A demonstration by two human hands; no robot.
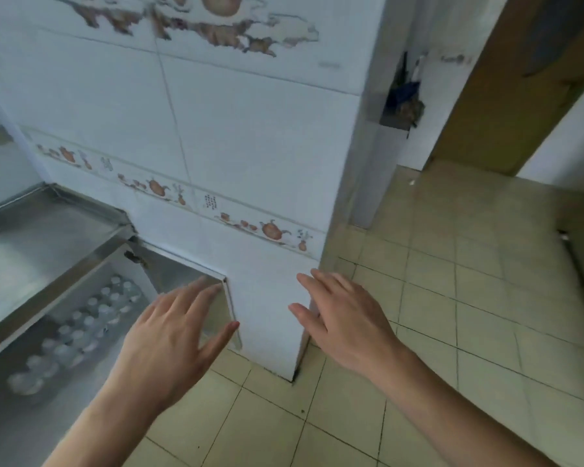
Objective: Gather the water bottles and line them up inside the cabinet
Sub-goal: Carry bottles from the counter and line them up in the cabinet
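Several clear water bottles (pixel 81 328) with white caps stand in rows inside the open steel cabinet (pixel 24 416) at the lower left, under a steel counter. My left hand (pixel 172 338) hovers with fingers spread in front of the cabinet's right end, holding nothing. To its right, my right hand (pixel 344 318) is stretched out flat before the white tiled wall corner, also holding nothing. The frame is blurred by motion.
A steel counter top (pixel 41 237) runs above the cabinet. A white tiled wall pillar (pixel 250 163) with a fruit border juts out between the hands. Beige floor tiles (pixel 452 315) spread to the right, toward a brown door frame (pixel 506 79).
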